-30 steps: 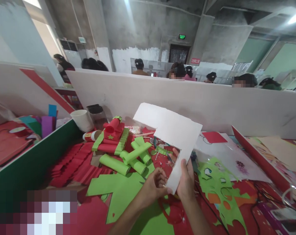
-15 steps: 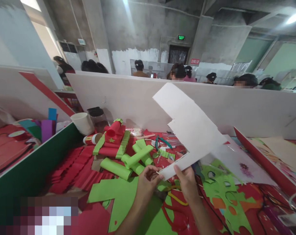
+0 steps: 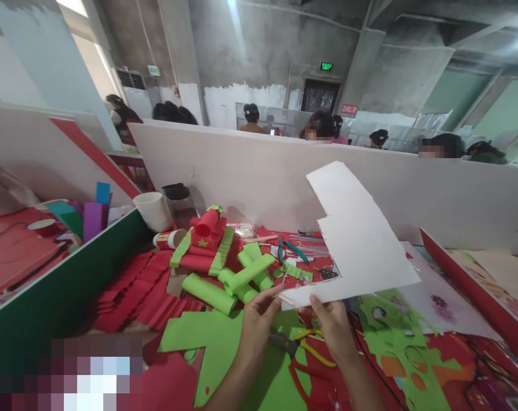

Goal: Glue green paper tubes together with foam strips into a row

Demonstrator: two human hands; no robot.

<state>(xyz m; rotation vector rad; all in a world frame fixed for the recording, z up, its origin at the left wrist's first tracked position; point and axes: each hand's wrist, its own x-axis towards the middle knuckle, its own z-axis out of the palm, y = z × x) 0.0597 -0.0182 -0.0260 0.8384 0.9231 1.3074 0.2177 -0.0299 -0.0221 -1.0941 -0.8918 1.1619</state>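
Note:
A large, angular white sheet of card (image 3: 365,245) with a rough-cut inner edge stands tilted in front of me. My right hand (image 3: 332,319) grips its narrow lower strip, thumb on the near face and fingers behind. At the strip's left end, my left hand (image 3: 261,314) pinches a thin pale stick (image 3: 287,299) lying against the card. Whether its fingers also hold the card is hard to see. Below the hands, scissors (image 3: 293,345) with red and yellow handles rest on cut green sheets (image 3: 225,348).
Green paper rolls (image 3: 210,294) and a red-and-green paper tank model (image 3: 205,240) lie to the left, near folded red strips (image 3: 134,285). Pliers (image 3: 291,250) sit behind. Green offcuts (image 3: 396,325) are at right. A white partition (image 3: 250,171) stands behind, with people beyond.
The white card has tipped lower and further right, its narrow strip now lying flatter. More of the scissors shows beneath my hands. The whole view has shifted slightly.

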